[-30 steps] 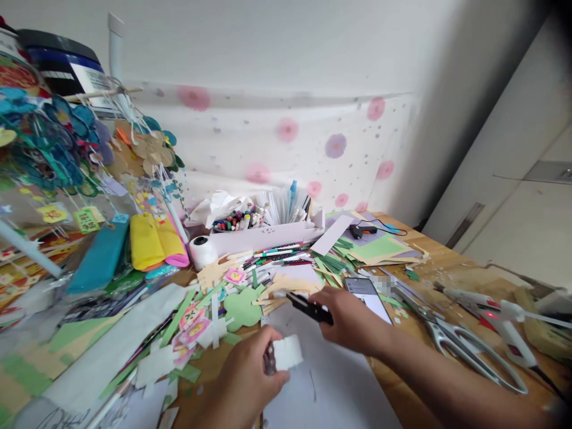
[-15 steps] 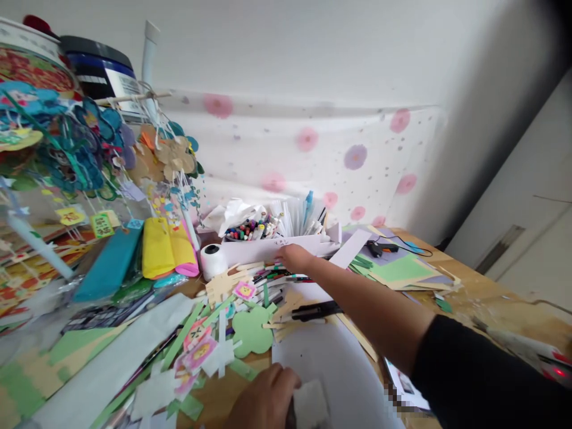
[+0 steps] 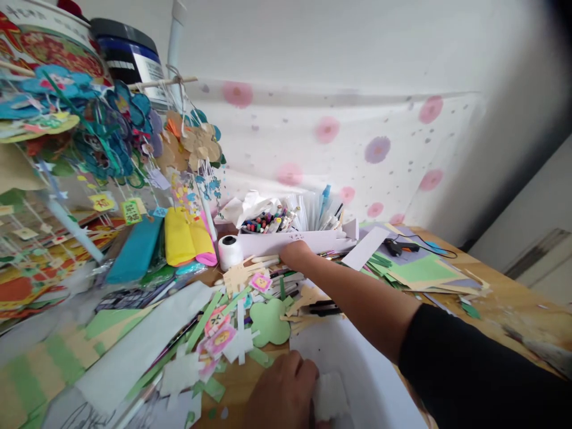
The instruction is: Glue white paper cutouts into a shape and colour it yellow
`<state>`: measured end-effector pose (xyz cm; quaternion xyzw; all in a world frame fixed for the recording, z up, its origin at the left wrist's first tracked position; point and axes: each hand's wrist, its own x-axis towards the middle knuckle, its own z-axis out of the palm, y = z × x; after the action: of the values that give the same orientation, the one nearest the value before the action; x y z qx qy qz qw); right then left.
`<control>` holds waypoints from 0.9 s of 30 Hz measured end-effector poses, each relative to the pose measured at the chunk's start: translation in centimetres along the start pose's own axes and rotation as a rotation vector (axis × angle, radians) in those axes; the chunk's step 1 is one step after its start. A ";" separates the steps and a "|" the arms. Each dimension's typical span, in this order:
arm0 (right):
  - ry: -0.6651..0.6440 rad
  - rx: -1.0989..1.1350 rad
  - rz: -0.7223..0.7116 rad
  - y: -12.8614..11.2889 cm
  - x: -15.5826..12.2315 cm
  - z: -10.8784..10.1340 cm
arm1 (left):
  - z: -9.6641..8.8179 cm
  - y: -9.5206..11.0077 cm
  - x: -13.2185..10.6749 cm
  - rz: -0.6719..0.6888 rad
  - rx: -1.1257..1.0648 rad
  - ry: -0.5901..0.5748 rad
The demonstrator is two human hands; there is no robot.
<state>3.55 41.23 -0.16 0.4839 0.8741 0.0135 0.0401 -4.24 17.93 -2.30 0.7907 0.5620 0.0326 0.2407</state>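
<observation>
My left hand (image 3: pixel 282 387) is at the bottom, its fingers curled closed at the edge of a small white piece (image 3: pixel 331 394), which looks like paper or card and is blurred. Beneath that piece lies a large white sheet (image 3: pixel 370 369). My right hand (image 3: pixel 297 255) reaches far forward, low over a row of pens (image 3: pixel 292 276) in front of a long white box (image 3: pixel 261 244). Its fingertips are hidden, so I cannot see whether they grip anything. A green flower-shaped paper cutout (image 3: pixel 270 322) lies between my hands, beside pink flower cutouts (image 3: pixel 222 339) and paper strips.
Markers (image 3: pixel 268 223) fill the box. A white thread spool (image 3: pixel 230 253) stands at its left end. Paper hangings (image 3: pixel 201 146) dangle at left above yellow crepe paper (image 3: pixel 181 238). Right of the box are a glue gun (image 3: pixel 400 246) and green sheets (image 3: pixel 424 268).
The view has swung left, shifting everything toward the right in the picture. My right hand has dipped lower among the pens, its fingers now less visible. My left hand stays by the white piece.
</observation>
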 end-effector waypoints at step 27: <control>0.498 2.058 0.055 -1.9 -23.0 2.5 | 0.0 0.2 -1.1 0.101 -0.532 0.285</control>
<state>14.32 20.74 -1.50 0.2880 0.4368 -0.6339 -0.5696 -4.48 16.88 -2.01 0.7141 0.5220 0.3013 0.3562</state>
